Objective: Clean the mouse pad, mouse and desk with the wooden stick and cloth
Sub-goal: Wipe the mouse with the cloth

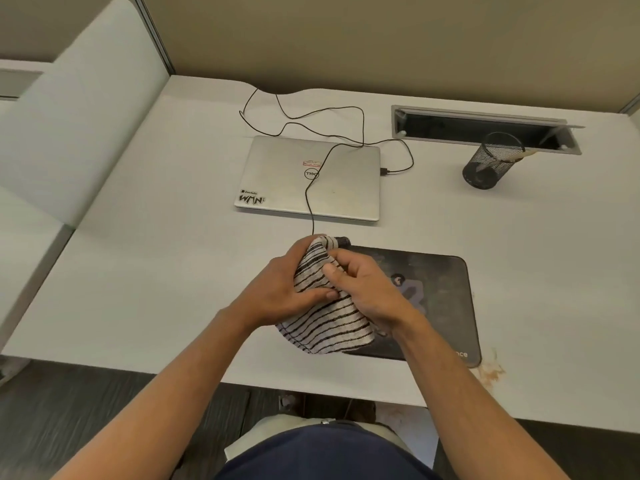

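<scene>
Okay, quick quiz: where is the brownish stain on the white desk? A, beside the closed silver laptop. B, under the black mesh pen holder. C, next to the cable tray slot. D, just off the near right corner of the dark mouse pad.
D: the brownish stain lies on the white desk right beside the near right corner of the dark mouse pad, far from the other items.
</scene>
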`<state>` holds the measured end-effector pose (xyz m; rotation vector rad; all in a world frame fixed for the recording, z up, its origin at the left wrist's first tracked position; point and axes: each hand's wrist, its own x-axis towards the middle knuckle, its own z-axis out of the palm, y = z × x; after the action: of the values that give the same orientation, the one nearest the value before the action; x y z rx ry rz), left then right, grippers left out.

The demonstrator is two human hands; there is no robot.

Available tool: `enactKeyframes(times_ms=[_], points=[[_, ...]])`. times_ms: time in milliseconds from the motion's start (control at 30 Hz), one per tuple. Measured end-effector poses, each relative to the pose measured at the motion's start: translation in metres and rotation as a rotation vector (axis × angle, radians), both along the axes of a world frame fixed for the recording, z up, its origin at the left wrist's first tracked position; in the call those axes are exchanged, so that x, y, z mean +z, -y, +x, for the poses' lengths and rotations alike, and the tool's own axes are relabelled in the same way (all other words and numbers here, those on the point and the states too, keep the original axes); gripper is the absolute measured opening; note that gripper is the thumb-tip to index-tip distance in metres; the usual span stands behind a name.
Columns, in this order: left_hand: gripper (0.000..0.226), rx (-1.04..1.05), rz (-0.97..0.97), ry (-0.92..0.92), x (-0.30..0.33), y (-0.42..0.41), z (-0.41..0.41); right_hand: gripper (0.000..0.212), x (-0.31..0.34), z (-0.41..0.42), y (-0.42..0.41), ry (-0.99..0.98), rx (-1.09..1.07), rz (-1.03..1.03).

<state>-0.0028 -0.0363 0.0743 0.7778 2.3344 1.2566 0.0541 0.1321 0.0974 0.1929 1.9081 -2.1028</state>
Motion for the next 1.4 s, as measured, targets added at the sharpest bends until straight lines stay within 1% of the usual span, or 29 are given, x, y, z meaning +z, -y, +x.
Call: enactKeyframes(times_ms=[100, 300, 367, 433, 467, 567, 633, 700, 767, 833, 900, 933, 1000, 1067, 1133, 1200, 1267, 1333, 1400], points=[[0.072, 0.038, -0.023, 0.019, 0.002, 0.011, -0.003, 0.018, -0.001, -0.005, 0.009, -0.029, -0.059, 0.047], [0.057, 0.104, -0.156, 0.044, 0.007, 0.037, -0.023, 0.012, -0.019, -0.014, 0.017, -0.061, -0.338, 0.152], [0.055, 0.142, -0.211, 0.043, 0.01, 0.05, -0.034, 0.014, -0.029, -0.015, 0.014, -0.032, -0.406, 0.297], [0.051, 0.193, -0.262, -0.003, 0.016, 0.061, -0.045, 0.023, -0.039, -0.016, 0.013, 0.02, -0.369, 0.504], [0.049, 0.226, -0.29, -0.048, 0.018, 0.065, -0.05, 0.032, -0.044, -0.016, 0.014, 0.04, -0.313, 0.589], [0.047, 0.329, -0.34, -0.231, 0.015, 0.065, -0.068, 0.068, -0.057, -0.019, 0.021, 0.082, -0.072, 0.76], [0.046, 0.345, -0.324, -0.311, 0.006, 0.057, -0.077, 0.086, -0.067, -0.024, 0.029, 0.057, 0.06, 0.832], [0.045, 0.306, -0.313, -0.346, -0.005, 0.044, -0.082, 0.095, -0.078, -0.031, 0.036, 0.022, 0.11, 0.868], [0.045, 0.259, -0.291, -0.332, -0.015, 0.03, -0.081, 0.099, -0.086, -0.037, 0.039, 0.02, 0.109, 0.876], [0.045, 0.22, -0.233, -0.293, -0.023, 0.02, -0.078, 0.096, -0.09, -0.041, 0.038, 0.016, 0.121, 0.883], [0.039, 0.175, -0.196, -0.206, -0.028, 0.013, -0.074, 0.095, -0.091, -0.043, 0.038, 0.004, 0.161, 0.909], [0.035, 0.147, -0.2, -0.154, -0.031, 0.01, -0.071, 0.094, -0.091, -0.043, 0.037, -0.006, 0.163, 0.907], [0.034, 0.076, -0.254, -0.066, -0.035, 0.007, -0.063, 0.083, -0.092, -0.043, 0.036, -0.038, 0.122, 0.866], [0.042, 0.013, -0.285, -0.059, -0.041, 0.008, -0.054, 0.076, -0.092, -0.043, 0.037, -0.055, 0.092, 0.827], [0.048, 0.021, -0.274, -0.043, -0.043, 0.011, -0.052, 0.079, -0.093, -0.044, 0.037, -0.057, 0.087, 0.816], [0.044, 0.049, -0.287, 0.0, -0.042, 0.012, -0.056, 0.083, -0.095, -0.044, 0.036, -0.051, 0.1, 0.826], [0.037, 0.031, -0.312, 0.03, -0.04, 0.013, -0.061, 0.082, -0.094, -0.043, 0.036, -0.051, 0.111, 0.824], [0.033, -0.014, -0.288, 0.02, -0.037, 0.016, -0.063, 0.082, -0.094, -0.044, 0.035, -0.051, 0.113, 0.829], [0.037, -0.065, -0.239, -0.018, -0.038, 0.02, -0.061, 0.081, -0.096, -0.044, 0.035, -0.041, 0.108, 0.837]])
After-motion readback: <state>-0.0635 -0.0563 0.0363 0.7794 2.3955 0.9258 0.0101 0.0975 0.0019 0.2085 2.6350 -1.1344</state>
